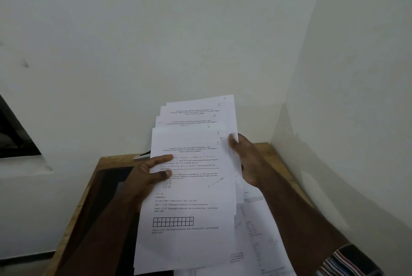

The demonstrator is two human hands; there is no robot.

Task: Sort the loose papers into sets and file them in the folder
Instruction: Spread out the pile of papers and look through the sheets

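We have a single view, taken from a wide-angle camera worn on the person's head, looking forward and steeply down over both forearms toward a wooden table (270, 151) pushed into the corner of two pale walls (156, 30). It sits close: the fanned sheets of paper (191, 197) held up in the left hand (147, 177) and right hand (247, 162) fill the lower middle, while bare wall takes the whole upper half. The wide lens bends the wall corner at the right edge, and no second view overlaps with this one.
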